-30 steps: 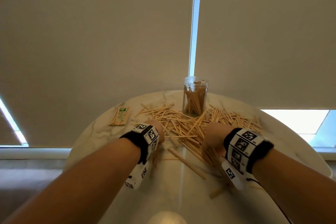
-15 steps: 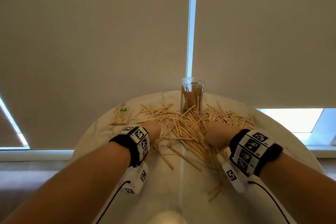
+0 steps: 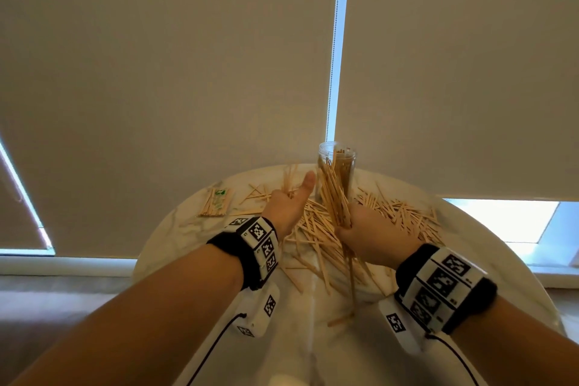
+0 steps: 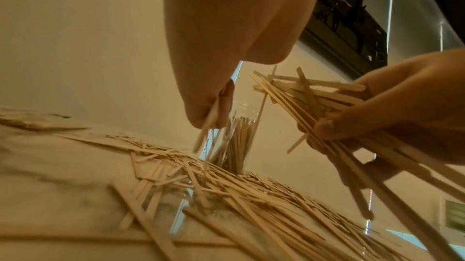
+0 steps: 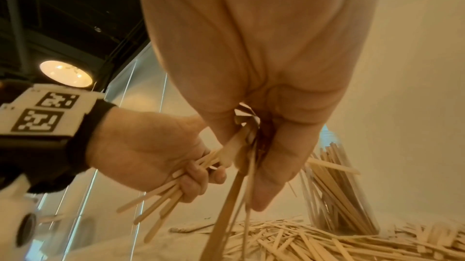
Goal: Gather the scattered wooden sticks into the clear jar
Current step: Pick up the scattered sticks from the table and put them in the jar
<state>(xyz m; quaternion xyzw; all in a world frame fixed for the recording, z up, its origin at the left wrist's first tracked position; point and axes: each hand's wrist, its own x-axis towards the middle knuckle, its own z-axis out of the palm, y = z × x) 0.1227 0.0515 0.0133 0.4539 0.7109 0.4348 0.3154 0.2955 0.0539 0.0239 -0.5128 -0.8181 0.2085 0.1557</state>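
Observation:
A clear jar (image 3: 336,166) partly filled with upright wooden sticks stands at the far side of the round marble table (image 3: 188,238). Loose sticks (image 3: 398,213) lie in a wide pile in front of it. My right hand (image 3: 365,229) grips a thick bundle of sticks (image 3: 333,194), raised and leaning toward the jar. My left hand (image 3: 289,205), thumb up, holds a smaller bunch (image 5: 161,199) just left of the jar. In the left wrist view the jar (image 4: 241,136) stands behind the pile (image 4: 226,181), with the right hand's bundle (image 4: 314,102) above it.
A wrapped packet of sticks with a green label (image 3: 216,202) lies at the table's far left. Stray sticks (image 3: 340,320) lie on the near part of the table. Closed roller blinds hang right behind the table's far edge.
Both hands were down on the pile raking sticks together. They have now lifted off the table, each holding sticks, and moved toward the jar.

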